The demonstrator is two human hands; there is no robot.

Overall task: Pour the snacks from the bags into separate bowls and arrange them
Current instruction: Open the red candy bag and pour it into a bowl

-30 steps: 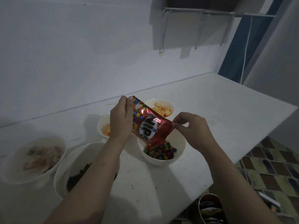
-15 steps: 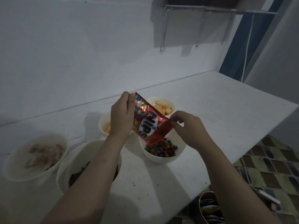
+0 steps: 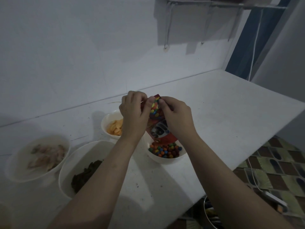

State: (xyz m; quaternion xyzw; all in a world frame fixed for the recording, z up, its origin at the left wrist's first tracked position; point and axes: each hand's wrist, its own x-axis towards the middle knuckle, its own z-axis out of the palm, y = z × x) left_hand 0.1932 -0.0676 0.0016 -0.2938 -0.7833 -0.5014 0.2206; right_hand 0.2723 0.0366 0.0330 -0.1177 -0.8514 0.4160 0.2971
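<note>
Head | white counter (image 3: 222,113) w/ bowls | white wall (image 3: 66,55) | tiled floor (image 3: 280,166)

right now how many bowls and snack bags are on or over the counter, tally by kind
Bowls in view: 4: pale snack bowl, dark snack bowl, orange chip bowl, candy bowl.
Snack bags: 1: red candy bag, held by left hand and right hand.
Total: 5

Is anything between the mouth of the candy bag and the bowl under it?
Nothing visible. The bag, held upside down by the left hand and right hand, has its open end right above the bowl of candies, with only open air between.
</note>
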